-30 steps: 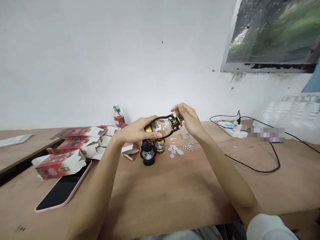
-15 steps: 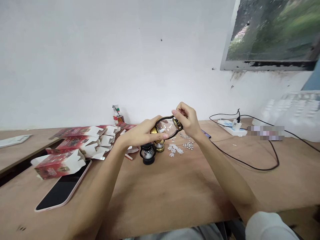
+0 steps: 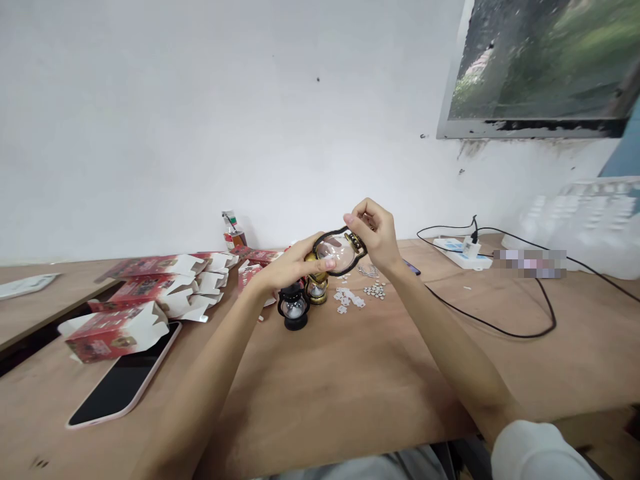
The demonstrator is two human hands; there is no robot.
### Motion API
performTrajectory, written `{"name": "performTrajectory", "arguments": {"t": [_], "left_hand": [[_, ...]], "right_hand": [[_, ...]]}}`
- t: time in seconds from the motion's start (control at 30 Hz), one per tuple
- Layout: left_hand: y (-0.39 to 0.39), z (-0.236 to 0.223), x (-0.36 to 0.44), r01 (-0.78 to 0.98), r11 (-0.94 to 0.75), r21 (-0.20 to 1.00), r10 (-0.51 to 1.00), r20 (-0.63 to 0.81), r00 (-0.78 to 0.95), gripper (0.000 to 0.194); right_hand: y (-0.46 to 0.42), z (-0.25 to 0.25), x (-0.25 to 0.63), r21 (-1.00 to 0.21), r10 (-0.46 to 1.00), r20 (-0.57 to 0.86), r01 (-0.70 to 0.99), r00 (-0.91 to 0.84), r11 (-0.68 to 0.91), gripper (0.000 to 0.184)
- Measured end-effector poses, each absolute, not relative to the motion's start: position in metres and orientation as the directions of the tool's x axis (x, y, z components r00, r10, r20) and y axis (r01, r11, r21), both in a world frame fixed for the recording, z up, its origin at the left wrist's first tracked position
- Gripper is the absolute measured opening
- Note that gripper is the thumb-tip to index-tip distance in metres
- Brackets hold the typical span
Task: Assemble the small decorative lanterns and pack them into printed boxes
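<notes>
A black-and-gold lantern (image 3: 336,253) with a clear glass body is held tilted on its side above the table, its top toward the right. My left hand (image 3: 297,263) is closed around its gold base, thumb along the near side. My right hand (image 3: 374,232) grips the top end, fingers curled and covering most of the cap. Below them on the table stand a small black lantern (image 3: 294,308) and a small gold lantern (image 3: 317,291), both upright. Close by lie white plastic pieces (image 3: 349,299), several button cells (image 3: 375,290) and a small metallic heap (image 3: 369,271).
Opened red-and-white boxes (image 3: 117,333) are piled at left, one resting on a phone (image 3: 125,380). A bottle (image 3: 233,231) stands by the wall. At right are a power strip (image 3: 463,255), a black cable (image 3: 554,313) and clear plastic packaging (image 3: 575,227).
My right hand has closed over the lantern's top, which showed uncovered a second ago. The lantern has shifted slightly right, with both hands still on it.
</notes>
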State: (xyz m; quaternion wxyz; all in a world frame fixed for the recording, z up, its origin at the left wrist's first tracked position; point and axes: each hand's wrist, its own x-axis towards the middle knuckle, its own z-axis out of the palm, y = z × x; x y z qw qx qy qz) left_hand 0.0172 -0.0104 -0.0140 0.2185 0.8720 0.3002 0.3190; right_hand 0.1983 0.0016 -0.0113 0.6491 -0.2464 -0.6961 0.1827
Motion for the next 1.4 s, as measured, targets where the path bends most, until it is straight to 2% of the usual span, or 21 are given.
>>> {"name": "performTrajectory", "arguments": {"t": [0.13, 0.27, 0.33, 0.4, 0.5, 0.57, 0.63, 0.77, 0.9, 1.03, 1.23, 1.4], "left_hand": [[-0.009, -0.008, 0.010, 0.464, -0.701, 0.542, 0.706, 0.432, 0.562, 0.056], [-0.017, 0.004, -0.004, 0.662, -0.612, 0.433, 0.787, 0.415, 0.456, 0.053], [-0.021, 0.010, -0.011, 0.755, -0.555, 0.349, 0.813, 0.419, 0.403, 0.052], [-0.025, 0.015, -0.018, 0.832, -0.485, 0.269, 0.836, 0.421, 0.351, 0.055], [-0.030, 0.021, -0.026, 0.890, -0.402, 0.213, 0.860, 0.421, 0.287, 0.061], [-0.033, 0.023, -0.029, 0.908, -0.370, 0.198, 0.865, 0.429, 0.259, 0.061], [-0.036, 0.025, -0.030, 0.916, -0.355, 0.186, 0.869, 0.426, 0.250, 0.059], [-0.043, 0.027, -0.028, 0.923, -0.342, 0.173, 0.878, 0.410, 0.248, 0.057], [-0.047, 0.029, -0.025, 0.940, -0.309, 0.141, 0.876, 0.428, 0.223, 0.056], [-0.047, 0.030, -0.026, 0.925, -0.363, 0.112, 0.830, 0.490, 0.267, 0.050], [-0.044, 0.026, -0.023, 0.903, -0.422, 0.076, 0.784, 0.531, 0.322, 0.049], [-0.043, 0.021, -0.014, 0.901, -0.426, 0.086, 0.783, 0.533, 0.320, 0.050]], "right_hand": [[0.004, -0.010, 0.195, -0.643, 0.639, 0.766, 0.071, 0.068, 0.763, 0.047], [0.014, -0.005, 0.211, -0.671, 0.676, 0.737, 0.120, -0.005, 0.732, 0.048], [0.026, -0.007, 0.224, -0.678, 0.714, 0.694, 0.253, -0.092, 0.691, 0.046], [0.043, -0.014, 0.237, -0.653, 0.781, 0.602, 0.462, -0.165, 0.601, 0.039], [0.075, -0.035, 0.251, -0.522, 0.913, 0.390, 0.788, -0.118, 0.325, 0.022], [0.095, -0.053, 0.255, -0.511, 0.948, 0.310, 0.827, -0.075, 0.233, 0.015], [0.110, -0.072, 0.257, -0.510, 0.961, 0.274, 0.841, -0.039, 0.179, 0.021], [0.125, -0.104, 0.256, -0.469, 0.953, 0.299, 0.877, 0.052, 0.099, 0.031], [0.127, -0.127, 0.253, -0.410, 0.956, 0.291, 0.907, 0.034, 0.093, 0.028], [0.125, -0.137, 0.253, -0.385, 0.967, 0.256, 0.917, -0.003, 0.105, 0.022], [0.122, -0.114, 0.249, -0.432, 0.930, 0.367, 0.891, 0.035, 0.138, 0.024], [0.102, -0.070, 0.231, -0.454, 0.846, 0.533, 0.848, 0.010, 0.275, 0.029]]}}
